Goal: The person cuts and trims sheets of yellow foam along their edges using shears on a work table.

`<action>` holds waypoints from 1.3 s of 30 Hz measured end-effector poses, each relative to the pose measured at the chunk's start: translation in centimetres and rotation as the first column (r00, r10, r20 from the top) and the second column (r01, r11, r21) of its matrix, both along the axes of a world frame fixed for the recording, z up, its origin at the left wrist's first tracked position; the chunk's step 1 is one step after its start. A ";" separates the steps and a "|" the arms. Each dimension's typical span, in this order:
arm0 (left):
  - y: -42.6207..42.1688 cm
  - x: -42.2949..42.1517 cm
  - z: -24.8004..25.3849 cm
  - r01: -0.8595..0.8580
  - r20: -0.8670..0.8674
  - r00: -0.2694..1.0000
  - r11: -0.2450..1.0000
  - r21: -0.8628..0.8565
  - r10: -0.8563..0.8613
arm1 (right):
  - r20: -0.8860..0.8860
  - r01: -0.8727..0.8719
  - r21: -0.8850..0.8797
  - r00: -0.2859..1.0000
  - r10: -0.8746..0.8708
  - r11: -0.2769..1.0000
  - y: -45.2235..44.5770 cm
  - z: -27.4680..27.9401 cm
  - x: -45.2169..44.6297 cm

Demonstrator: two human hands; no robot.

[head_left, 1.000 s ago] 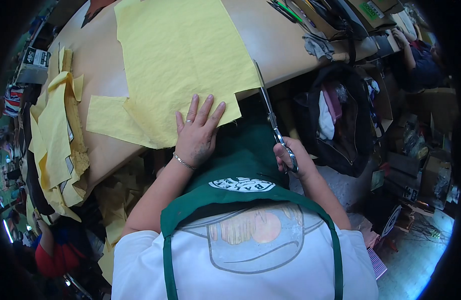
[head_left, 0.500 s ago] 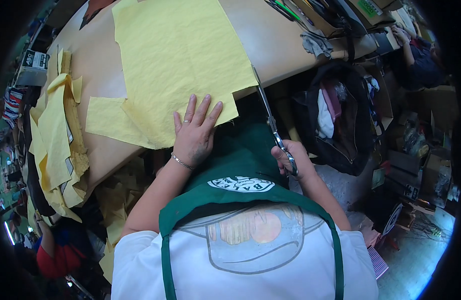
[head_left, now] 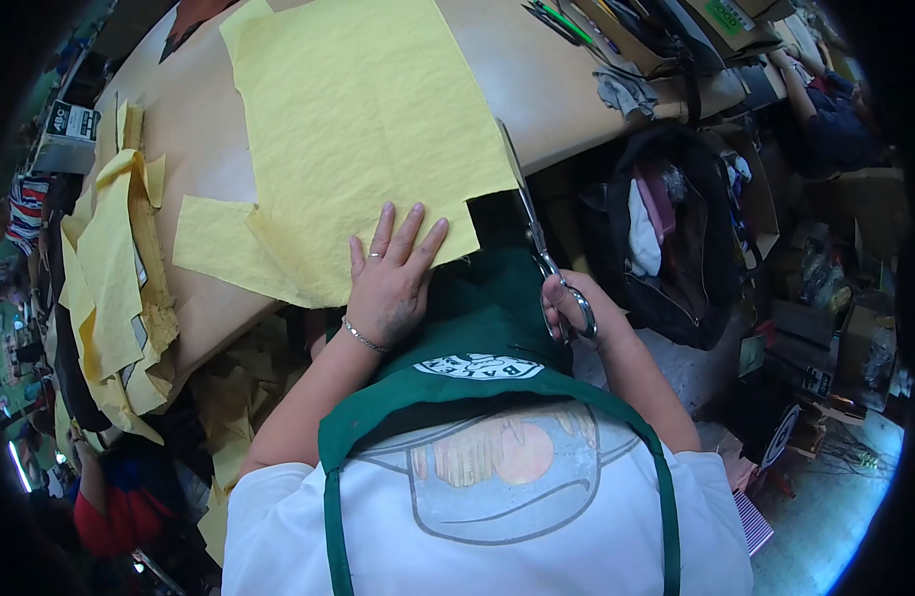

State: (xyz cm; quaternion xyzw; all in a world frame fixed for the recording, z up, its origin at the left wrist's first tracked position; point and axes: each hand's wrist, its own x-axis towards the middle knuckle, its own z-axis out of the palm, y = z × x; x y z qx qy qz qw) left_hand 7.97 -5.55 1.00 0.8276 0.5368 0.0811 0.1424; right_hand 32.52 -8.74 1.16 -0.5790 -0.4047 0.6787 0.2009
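A large sheet of yellow fabric (head_left: 363, 119) lies over the table's near edge, with a notch at its lower right corner and a folded flap at its lower left. My left hand (head_left: 393, 278) rests flat on its near edge, fingers spread. My right hand (head_left: 576, 306) grips a pair of long metal scissors (head_left: 532, 223) by the handles. The blades point up and away along the fabric's right edge; whether they touch the cloth I cannot tell.
Stacked yellow pieces (head_left: 110, 278) hang at the table's left. An open black bag (head_left: 676, 258) with cloth inside stands to the right. Pens (head_left: 562, 22) and a grey rag (head_left: 626, 91) lie on the table (head_left: 537, 89). Other people are at the far left and right.
The yellow fabric has slid slightly toward me, with my left hand on it. My right hand and the scissors have shifted slightly, and the handles look more spread.
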 end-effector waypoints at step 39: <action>-1.9 -0.9 0.7 0.071 0.044 0.997 0.997 -0.025 -0.070 | 0.093 0.006 -0.037 0.996 -0.003 0.999 1.5 0.7 -1.4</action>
